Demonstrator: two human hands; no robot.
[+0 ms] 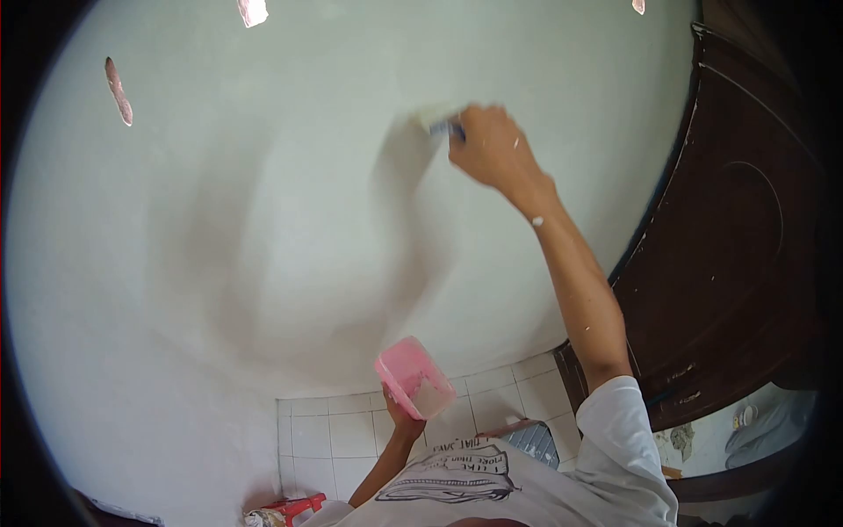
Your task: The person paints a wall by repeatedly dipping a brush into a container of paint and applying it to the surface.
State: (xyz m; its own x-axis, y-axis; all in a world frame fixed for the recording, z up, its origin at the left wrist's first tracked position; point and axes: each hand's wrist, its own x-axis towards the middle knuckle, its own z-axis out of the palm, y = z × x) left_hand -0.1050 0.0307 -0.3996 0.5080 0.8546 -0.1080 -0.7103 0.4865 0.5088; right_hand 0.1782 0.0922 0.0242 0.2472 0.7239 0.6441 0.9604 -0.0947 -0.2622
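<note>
Pressed to the pale wall (325, 220) is a paintbrush (436, 121) with light bristles and a blue part. My right hand (496, 147) grips it, fingers wrapped round the handle; white paint spots dot that hand and forearm. Lower down, my left hand (404, 415) holds a pink plastic container (409, 360) from below and the side. Whitish paint (430, 398) lies inside the container, which is tilted. Most of my left fingers are hidden behind it.
A dark brown wooden door (729, 220) with paint specks stands at the right. White floor tiles (351, 430) lie below, with a grey ridged object (536, 439) near my shirt. A red item (299, 508) is at the lower left. Bare patches (118, 91) mark the upper wall.
</note>
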